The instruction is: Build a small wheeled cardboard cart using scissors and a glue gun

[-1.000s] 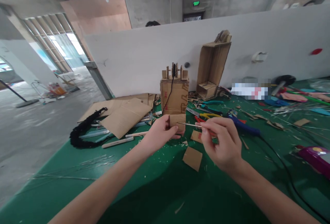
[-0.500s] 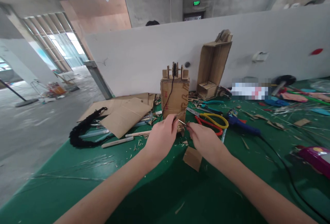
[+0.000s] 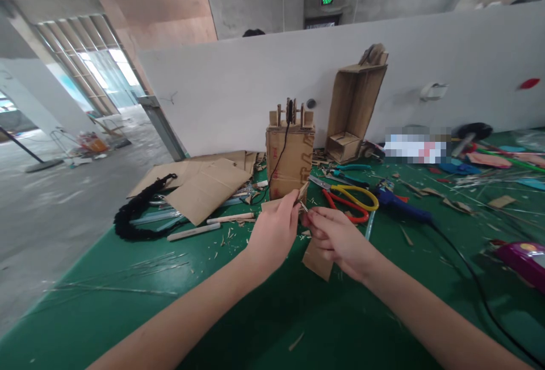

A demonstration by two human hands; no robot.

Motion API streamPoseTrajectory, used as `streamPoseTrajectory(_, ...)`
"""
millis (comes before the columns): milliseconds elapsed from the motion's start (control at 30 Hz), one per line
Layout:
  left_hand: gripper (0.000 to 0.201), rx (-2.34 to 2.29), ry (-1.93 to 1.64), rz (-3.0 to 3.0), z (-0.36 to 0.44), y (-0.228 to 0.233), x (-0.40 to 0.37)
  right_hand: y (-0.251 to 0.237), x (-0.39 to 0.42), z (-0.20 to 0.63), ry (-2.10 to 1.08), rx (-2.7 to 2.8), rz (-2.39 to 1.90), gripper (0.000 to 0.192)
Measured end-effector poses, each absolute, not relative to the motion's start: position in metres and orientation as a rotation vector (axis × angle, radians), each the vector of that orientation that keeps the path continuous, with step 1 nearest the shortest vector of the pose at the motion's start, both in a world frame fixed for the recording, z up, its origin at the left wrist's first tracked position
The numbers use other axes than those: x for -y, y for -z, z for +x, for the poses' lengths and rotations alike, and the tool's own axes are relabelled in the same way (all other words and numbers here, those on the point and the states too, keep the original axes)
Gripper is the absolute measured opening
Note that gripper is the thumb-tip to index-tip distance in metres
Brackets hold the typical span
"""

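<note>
My left hand [image 3: 275, 234] grips a small brown cardboard piece [image 3: 284, 200] held just above the green table [image 3: 128, 302]. My right hand [image 3: 334, 239] pinches a thin wooden stick [image 3: 303, 206] whose tip meets the cardboard piece; most of the stick is hidden in my fingers. Both hands are close together in front of a cardboard block [image 3: 290, 154] with a spool and a black cord on top. A loose cardboard square [image 3: 317, 261] lies under my right hand.
Yellow and red scissors [image 3: 351, 200], a blue-handled tool with black cable [image 3: 400, 202], flat cardboard sheets [image 3: 208, 185], a black braided cord [image 3: 138, 214], an upright open cardboard box [image 3: 355, 109], a purple device [image 3: 523, 256] and scraps lie about. A white partition [image 3: 447, 63] backs the table.
My right hand moved left from beside the cardboard piece and closed up to my left hand. The long stick, once sticking out sideways, now shows only its tip at the cardboard.
</note>
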State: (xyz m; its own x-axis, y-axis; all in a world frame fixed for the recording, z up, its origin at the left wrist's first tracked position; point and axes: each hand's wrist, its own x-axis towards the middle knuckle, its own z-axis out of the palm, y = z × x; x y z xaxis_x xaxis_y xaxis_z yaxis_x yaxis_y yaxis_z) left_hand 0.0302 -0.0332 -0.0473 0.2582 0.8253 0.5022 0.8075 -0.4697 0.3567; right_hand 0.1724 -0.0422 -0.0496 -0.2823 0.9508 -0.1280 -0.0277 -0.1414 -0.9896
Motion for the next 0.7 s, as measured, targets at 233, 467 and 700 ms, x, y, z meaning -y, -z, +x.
streamPoseTrajectory(233, 0.032, -1.525, -1.039, 2.461, 0.029, 0.055, 0.033, 0.055, 0.044, 0.170, -0.249, 2.064, -1.598, 0.017)
streamPoseTrajectory(467, 0.031, -1.471, -1.073, 2.478, 0.029, 0.056, 0.036, 0.046, 0.042, 0.180, -1.388, 1.538, -1.275, 0.026)
streamPoseTrajectory(700, 0.033, -1.326, -1.201, 2.490, 0.028, 0.054, 0.039, 0.045, 0.034, 0.200, -2.192, 0.934, -0.810, 0.019)
